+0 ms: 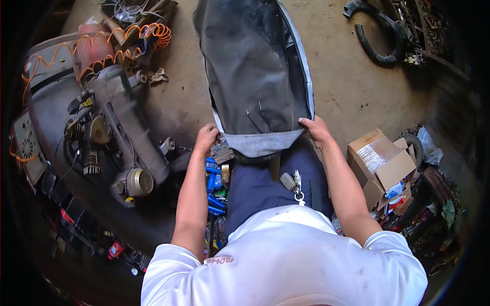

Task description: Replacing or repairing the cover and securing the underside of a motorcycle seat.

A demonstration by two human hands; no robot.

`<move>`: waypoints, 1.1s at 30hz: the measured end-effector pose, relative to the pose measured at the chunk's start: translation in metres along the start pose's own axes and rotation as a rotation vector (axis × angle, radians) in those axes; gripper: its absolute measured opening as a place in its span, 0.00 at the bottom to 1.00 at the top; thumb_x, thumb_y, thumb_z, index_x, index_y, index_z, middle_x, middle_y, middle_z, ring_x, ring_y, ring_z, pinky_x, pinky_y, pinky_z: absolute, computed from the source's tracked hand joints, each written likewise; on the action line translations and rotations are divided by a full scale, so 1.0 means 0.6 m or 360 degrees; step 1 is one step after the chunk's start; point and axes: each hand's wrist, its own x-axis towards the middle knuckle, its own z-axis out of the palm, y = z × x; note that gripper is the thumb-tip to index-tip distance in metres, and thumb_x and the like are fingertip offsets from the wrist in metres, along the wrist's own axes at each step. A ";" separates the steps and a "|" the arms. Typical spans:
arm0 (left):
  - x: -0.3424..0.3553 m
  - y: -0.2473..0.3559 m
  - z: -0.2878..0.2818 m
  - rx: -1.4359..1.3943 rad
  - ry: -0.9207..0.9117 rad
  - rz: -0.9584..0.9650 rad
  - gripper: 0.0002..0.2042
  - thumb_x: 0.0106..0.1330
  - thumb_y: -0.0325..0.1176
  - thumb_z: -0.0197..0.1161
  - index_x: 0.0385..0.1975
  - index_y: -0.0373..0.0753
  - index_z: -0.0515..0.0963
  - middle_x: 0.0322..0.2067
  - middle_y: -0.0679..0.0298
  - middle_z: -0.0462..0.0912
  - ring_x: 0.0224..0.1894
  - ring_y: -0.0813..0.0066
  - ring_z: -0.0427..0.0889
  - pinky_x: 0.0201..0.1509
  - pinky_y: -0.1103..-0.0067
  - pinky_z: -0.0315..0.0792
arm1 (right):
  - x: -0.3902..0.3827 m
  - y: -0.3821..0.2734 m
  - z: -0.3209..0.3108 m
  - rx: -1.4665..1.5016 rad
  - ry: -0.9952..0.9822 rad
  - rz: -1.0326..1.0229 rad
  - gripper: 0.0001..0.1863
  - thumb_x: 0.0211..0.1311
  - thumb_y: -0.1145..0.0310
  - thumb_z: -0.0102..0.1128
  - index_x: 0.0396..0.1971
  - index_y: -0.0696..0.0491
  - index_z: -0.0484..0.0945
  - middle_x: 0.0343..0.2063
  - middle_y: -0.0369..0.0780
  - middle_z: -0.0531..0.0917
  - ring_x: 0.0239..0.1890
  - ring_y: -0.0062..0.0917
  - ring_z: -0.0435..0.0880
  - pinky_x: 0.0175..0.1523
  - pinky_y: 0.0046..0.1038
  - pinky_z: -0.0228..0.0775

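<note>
Both hands, left hand (206, 138) & right hand (316, 128), fingers curled tight on the near corners of the dark seat (255, 76), which lies on the concrete floor (352, 86) w/ engine (109, 137) beside it — looks bulky, stiff-based, soft cover, best gripped at the rim.

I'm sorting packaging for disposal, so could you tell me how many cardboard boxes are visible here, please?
1: an open cardboard box on the floor to the person's right, just beyond the right hand. More could be hidden in the clutter behind it.
</note>
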 end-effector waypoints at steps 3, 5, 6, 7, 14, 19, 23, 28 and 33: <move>-0.071 -0.099 0.037 -0.0141 0.0101 -0.0255 0.08 0.69 0.30 0.58 0.37 0.33 0.82 0.25 0.64 0.81 0.23 0.73 0.80 0.24 0.72 0.77 | -0.051 0.044 0.042 0.0110 0.0290 0.0129 0.18 0.68 0.63 0.62 0.50 0.60 0.78 0.42 0.41 0.85 0.45 0.32 0.85 0.52 0.40 0.82; -0.099 -0.120 0.031 -0.0161 0.0402 -0.0063 0.11 0.66 0.29 0.60 0.45 0.32 0.81 0.34 0.58 0.84 0.35 0.63 0.86 0.37 0.67 0.82 | -0.054 0.060 0.057 0.0071 0.0346 0.0022 0.19 0.68 0.59 0.61 0.47 0.61 0.77 0.39 0.43 0.84 0.39 0.33 0.86 0.42 0.41 0.83; -0.098 -0.123 0.030 0.0235 0.0723 0.0408 0.15 0.64 0.29 0.61 0.50 0.32 0.79 0.41 0.54 0.84 0.43 0.59 0.85 0.48 0.65 0.80 | -0.049 0.062 0.062 0.0017 0.0392 -0.0056 0.21 0.67 0.58 0.62 0.47 0.61 0.77 0.39 0.44 0.84 0.36 0.33 0.85 0.37 0.39 0.82; -0.112 -0.089 0.043 0.0632 0.1014 0.0865 0.20 0.62 0.29 0.63 0.55 0.33 0.78 0.47 0.51 0.83 0.51 0.55 0.84 0.59 0.63 0.79 | -0.043 0.079 0.057 -0.0044 0.0457 -0.0115 0.23 0.66 0.56 0.63 0.47 0.62 0.76 0.39 0.45 0.83 0.32 0.33 0.84 0.32 0.37 0.81; -0.179 0.123 0.059 0.1883 -0.0070 0.1244 0.23 0.52 0.30 0.73 0.50 0.41 0.78 0.47 0.54 0.81 0.55 0.50 0.80 0.63 0.59 0.70 | -0.018 0.090 0.072 -0.0310 0.0181 0.0424 0.38 0.66 0.39 0.59 0.58 0.60 0.72 0.34 0.41 0.80 0.29 0.26 0.82 0.27 0.33 0.80; -0.206 0.050 0.120 0.2409 0.0212 0.1690 0.11 0.51 0.26 0.69 0.34 0.45 0.81 0.33 0.62 0.81 0.48 0.57 0.82 0.58 0.59 0.70 | -0.008 0.107 0.055 -0.0204 -0.0158 0.0568 0.47 0.67 0.33 0.54 0.71 0.59 0.64 0.38 0.44 0.84 0.36 0.32 0.88 0.38 0.40 0.89; -0.254 0.000 0.148 0.2333 0.0435 0.1873 0.05 0.54 0.26 0.65 0.30 0.43 0.79 0.33 0.59 0.81 0.44 0.57 0.81 0.58 0.61 0.70 | -0.062 0.097 0.063 -0.0195 -0.0293 0.0755 0.50 0.68 0.35 0.55 0.76 0.58 0.55 0.60 0.58 0.81 0.55 0.46 0.89 0.49 0.50 0.89; -0.289 -0.056 0.167 0.2078 0.0319 0.1825 0.11 0.57 0.28 0.65 0.40 0.34 0.81 0.38 0.55 0.80 0.44 0.53 0.80 0.50 0.64 0.76 | -0.083 0.134 0.082 0.0257 -0.0294 0.0570 0.33 0.72 0.50 0.60 0.63 0.60 0.69 0.56 0.56 0.81 0.55 0.46 0.87 0.56 0.53 0.86; -0.301 -0.060 0.181 0.2115 0.0195 0.1934 0.17 0.59 0.26 0.63 0.48 0.28 0.80 0.41 0.52 0.81 0.47 0.51 0.81 0.49 0.65 0.78 | -0.045 0.207 0.060 0.0772 -0.0427 0.0288 0.18 0.69 0.68 0.60 0.54 0.59 0.72 0.47 0.50 0.82 0.48 0.45 0.88 0.47 0.57 0.88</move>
